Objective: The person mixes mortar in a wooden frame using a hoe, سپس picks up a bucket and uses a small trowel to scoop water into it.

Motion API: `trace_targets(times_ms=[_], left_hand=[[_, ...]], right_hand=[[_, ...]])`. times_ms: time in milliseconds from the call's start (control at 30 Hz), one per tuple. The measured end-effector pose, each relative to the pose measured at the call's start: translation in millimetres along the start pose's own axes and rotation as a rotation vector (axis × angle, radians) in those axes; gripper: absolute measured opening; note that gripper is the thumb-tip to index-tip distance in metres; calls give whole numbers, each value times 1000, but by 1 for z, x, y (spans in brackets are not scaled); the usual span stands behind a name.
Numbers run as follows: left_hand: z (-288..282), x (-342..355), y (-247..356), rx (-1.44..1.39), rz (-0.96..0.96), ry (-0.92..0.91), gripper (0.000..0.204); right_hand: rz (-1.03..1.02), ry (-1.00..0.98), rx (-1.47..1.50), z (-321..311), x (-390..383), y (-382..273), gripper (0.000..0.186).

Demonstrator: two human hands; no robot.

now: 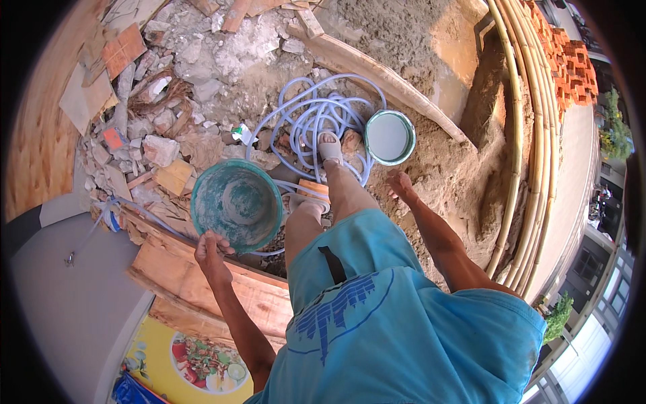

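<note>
My left hand (210, 250) grips the near rim of a green plastic bucket (235, 202), which looks empty and stained inside and hangs over the rubble. My right hand (400, 183) is free, fingers loosely apart, hanging above the sandy ground just below a second green bucket (389, 137) that holds pale liquid. My feet in sandals stand on a coiled pale blue hose (316, 114) between the two buckets.
Broken bricks, tiles and concrete rubble (168, 87) lie to the left. Wooden boards (202, 276) sit below the held bucket. Sand mound (404, 34) and a plank lie ahead. Bamboo poles (531, 135) curve along the right, beside stacked red bricks (572, 67).
</note>
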State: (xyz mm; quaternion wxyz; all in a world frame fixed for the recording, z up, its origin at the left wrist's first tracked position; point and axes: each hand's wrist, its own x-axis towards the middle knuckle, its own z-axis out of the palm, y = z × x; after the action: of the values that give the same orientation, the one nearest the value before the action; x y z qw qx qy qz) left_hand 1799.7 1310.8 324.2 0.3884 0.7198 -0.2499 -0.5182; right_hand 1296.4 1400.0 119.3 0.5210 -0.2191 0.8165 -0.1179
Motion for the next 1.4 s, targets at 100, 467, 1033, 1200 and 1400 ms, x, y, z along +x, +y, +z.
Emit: trace_targets(times_ms=[100, 467, 1033, 1200, 1400], left_hand=[[-23, 4, -9, 55, 19, 6, 35], [-66, 32, -34, 146, -44, -1, 34], [-54, -14, -40, 287, -76, 127, 39], [-49, -16, -51, 441, -54, 140, 41], [-65, -15, -65, 561, 78, 34, 37]], right_hand=[[136, 41, -15, -31, -41, 47, 30], [373, -213, -189, 13, -145, 129, 23], [-460, 93, -768, -8, 167, -36, 21], [-439, 114, -929, -8, 232, -60, 20], [-469, 112, -1052, -12, 291, -65, 21]])
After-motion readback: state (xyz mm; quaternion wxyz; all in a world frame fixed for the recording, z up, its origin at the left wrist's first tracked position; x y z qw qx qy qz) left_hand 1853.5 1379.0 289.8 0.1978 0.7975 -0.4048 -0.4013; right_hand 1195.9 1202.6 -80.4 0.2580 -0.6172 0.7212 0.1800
